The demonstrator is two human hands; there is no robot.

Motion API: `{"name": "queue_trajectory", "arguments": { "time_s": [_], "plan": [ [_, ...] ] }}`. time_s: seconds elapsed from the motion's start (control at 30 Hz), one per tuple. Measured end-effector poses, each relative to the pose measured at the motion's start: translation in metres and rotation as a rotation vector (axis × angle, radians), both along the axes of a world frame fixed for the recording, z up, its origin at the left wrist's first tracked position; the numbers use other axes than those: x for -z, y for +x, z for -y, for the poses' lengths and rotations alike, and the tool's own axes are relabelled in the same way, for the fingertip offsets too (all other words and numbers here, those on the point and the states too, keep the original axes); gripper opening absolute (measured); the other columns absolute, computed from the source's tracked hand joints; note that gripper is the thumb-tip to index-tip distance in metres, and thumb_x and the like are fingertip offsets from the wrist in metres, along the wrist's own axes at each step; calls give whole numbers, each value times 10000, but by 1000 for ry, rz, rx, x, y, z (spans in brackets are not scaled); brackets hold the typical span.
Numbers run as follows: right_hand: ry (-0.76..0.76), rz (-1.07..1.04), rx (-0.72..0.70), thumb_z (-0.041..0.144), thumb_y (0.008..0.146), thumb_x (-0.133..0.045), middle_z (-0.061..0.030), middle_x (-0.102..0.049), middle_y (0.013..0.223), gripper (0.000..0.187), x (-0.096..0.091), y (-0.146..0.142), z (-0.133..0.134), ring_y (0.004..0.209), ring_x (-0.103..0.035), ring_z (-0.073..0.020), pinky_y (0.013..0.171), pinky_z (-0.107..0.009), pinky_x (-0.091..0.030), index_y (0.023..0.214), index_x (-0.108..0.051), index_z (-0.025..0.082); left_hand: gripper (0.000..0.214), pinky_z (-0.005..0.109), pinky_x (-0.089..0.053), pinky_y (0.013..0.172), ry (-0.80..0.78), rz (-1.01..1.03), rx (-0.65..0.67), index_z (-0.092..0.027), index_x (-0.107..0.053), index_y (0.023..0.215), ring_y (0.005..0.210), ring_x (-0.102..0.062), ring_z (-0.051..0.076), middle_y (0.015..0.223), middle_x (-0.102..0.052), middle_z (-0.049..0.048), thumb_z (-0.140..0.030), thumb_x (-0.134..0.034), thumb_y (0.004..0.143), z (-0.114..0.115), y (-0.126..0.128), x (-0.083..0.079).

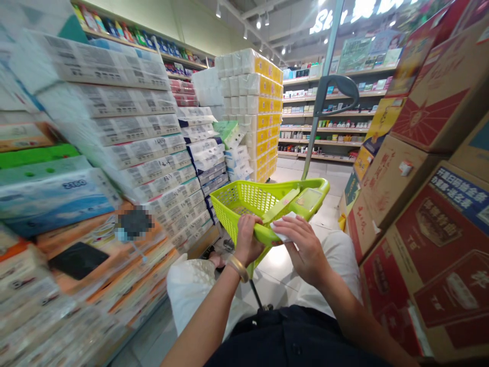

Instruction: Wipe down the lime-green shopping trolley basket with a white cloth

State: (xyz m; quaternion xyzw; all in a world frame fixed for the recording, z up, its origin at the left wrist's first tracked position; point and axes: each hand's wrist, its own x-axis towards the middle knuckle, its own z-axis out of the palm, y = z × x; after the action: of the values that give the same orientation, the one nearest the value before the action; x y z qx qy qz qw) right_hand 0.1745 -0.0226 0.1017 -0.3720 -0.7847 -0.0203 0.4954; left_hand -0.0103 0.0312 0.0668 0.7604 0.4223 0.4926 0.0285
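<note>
- Head view: the left hand is clamped over the near rim of the green shopping basket, steadying it.
- The right hand pinches a white slip of paper against that rim.
- Around them: glossy tiled floor, stacked tissue packs on the left, cardboard cartons on the right.
</note>
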Motion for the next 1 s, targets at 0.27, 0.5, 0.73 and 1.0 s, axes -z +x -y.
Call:
{"name": "queue_trajectory", "arguments": {
  "time_s": [0.27,0.5,0.73,1.0],
  "plan": [
    [24,-30,29,176,965,-475,-22,-732,1156,264,1,2,-1,1186,-614,-188,1111,-431,-368,1119,-668,270,311,398,-448,933,-80,-27,52,-227,-501,880,980,-553,232,972,-595,47,-206,-667,617,3,-23,-7],
    [43,13,23,177,967,-467,-17,-730,1171,263,3,6,-10,1190,-619,-180,1140,-417,-328,1108,-667,272,345,464,-357,1084,-106,-29,112,-228,-501,867,1030,-587,243,1031,-628,62,-266,-728,610,0,-41,-10],
    [53,20,-6,173,949,-487,-21,-730,1171,249,1,1,-7,1208,-611,-183,1148,-422,-322,1104,-661,259,377,540,-261,1154,-132,-46,125,-237,-499,876,1186,-550,289,1100,-643,77,-291,-753,602,3,-38,-10],
    [-2,-55,120,195,956,-472,-37,-716,1203,244,2,14,-16,1244,-591,-211,1153,-473,-312,1098,-661,256,944,638,-174,1171,-317,-298,92,-165,-423,1367,1449,-252,419,1464,-426,206,-479,-818,569,1,-63,-27]
  ]
}}
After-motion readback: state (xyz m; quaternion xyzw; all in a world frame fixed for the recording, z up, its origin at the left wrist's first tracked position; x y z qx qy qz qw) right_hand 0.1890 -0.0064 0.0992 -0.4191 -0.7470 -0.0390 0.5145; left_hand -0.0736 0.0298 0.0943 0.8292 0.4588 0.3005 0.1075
